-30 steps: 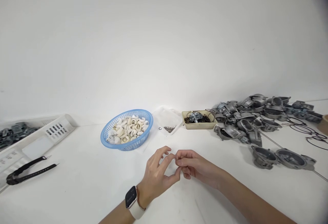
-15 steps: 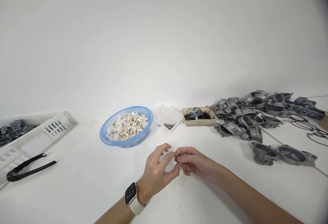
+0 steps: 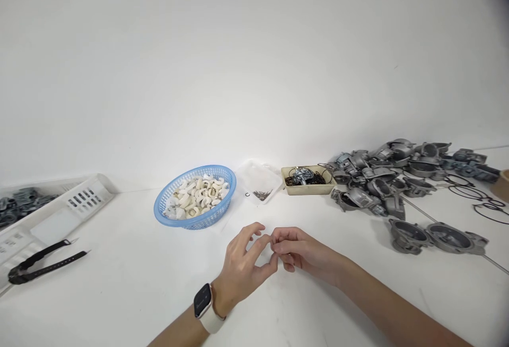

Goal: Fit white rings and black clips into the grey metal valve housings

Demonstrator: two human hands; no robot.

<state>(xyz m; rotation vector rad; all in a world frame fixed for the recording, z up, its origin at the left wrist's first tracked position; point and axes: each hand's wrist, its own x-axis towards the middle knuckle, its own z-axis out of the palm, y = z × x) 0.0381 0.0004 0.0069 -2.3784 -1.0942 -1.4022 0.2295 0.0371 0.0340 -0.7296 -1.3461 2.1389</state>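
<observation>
My left hand point(image 3: 244, 265), with a smartwatch point(image 3: 203, 303) on its wrist, and my right hand point(image 3: 299, 254) meet fingertip to fingertip just above the white table, in the lower middle of the view. Both are pinched together on something too small to make out. The nearest things are a clear bag of small dark pins point(image 3: 260, 184) and a blue basket point(image 3: 170, 211) holding several cream ring pieces, both a short way beyond the hands.
A beige tray point(image 3: 306, 188) with black rings stands right of the bag. A heap of grey cast metal housings point(image 3: 392, 177) and loose black O-rings point(image 3: 473, 196) fill the right. At the left are a white crate point(image 3: 69, 206) and black pliers point(image 3: 42, 262).
The hands have hardly moved, with only slight finger shifts. The view has drifted a little, so the table objects sit slightly higher in the picture.
</observation>
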